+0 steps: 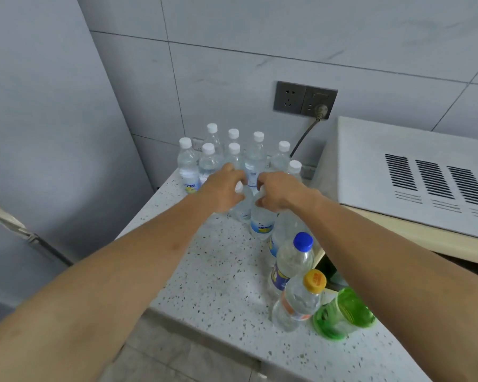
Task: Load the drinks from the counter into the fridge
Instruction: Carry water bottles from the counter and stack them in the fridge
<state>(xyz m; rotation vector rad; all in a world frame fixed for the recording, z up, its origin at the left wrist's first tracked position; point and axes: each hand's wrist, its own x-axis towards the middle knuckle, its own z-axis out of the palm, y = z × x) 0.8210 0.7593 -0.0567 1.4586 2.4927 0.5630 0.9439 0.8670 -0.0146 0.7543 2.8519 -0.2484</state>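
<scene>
A person reaches both bare arms across a speckled white stone bench [204, 271] toward a cluster of clear plastic water bottles with white caps [233, 153] standing at the back corner against the grey tiled wall. The left hand [224, 190] curls its fingers round the neck of one clear bottle [243, 208] in the front row, and the right hand [278, 193] grips the neck of its neighbour, a clear bottle with a blue and yellow label [262, 221]; both white caps are largely hidden under the fingers. The two bottles appear to stand on the bench, touching or nearly so.

Nearer the camera along the right edge stand a clear bottle with a blue cap [293, 260], a clear bottle with a yellow cap [301, 301] and a green translucent plastic bottle [342, 312] tilted toward the edge. A white vented appliance [411, 172] sits to the right, its cable plugged into a grey wall socket [304, 99]. The tall grey surface at left [47, 119] is probably the fridge; no open door shows.

To lift cleanly, the grip is best set just beneath each cap collar, the bottles raised straight up so they clear the back rows, then swung left without brushing the nearer bottles.
</scene>
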